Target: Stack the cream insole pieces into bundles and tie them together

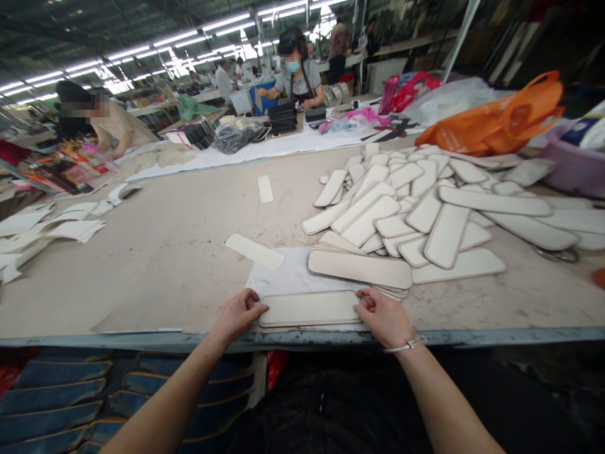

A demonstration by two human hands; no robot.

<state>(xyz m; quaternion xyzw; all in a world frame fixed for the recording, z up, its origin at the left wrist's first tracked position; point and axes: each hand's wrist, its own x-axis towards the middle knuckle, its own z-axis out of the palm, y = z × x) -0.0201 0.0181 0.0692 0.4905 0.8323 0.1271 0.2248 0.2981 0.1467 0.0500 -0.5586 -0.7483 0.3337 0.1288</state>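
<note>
A long pale panel with rounded corners and a dark edge [309,308] lies flat at the table's front edge. My left hand [240,315] pinches its left end between thumb and fingers. At the other end my right hand [382,313], with a bracelet at the wrist, grips the right corner the same way. Just behind it sits a small stack of similar panels [359,266]. A white sheet [288,271] lies partly beneath these. On that sheet's far left rests a thin cream strip [255,251].
A big loose heap of pale panels [416,195] covers the right side. Behind it are an orange bag [491,123] and a purple basin [576,157]. White cut pieces [42,227] lie at left. A smaller strip [265,188] lies mid-table. Co-workers [295,75] stand across the table.
</note>
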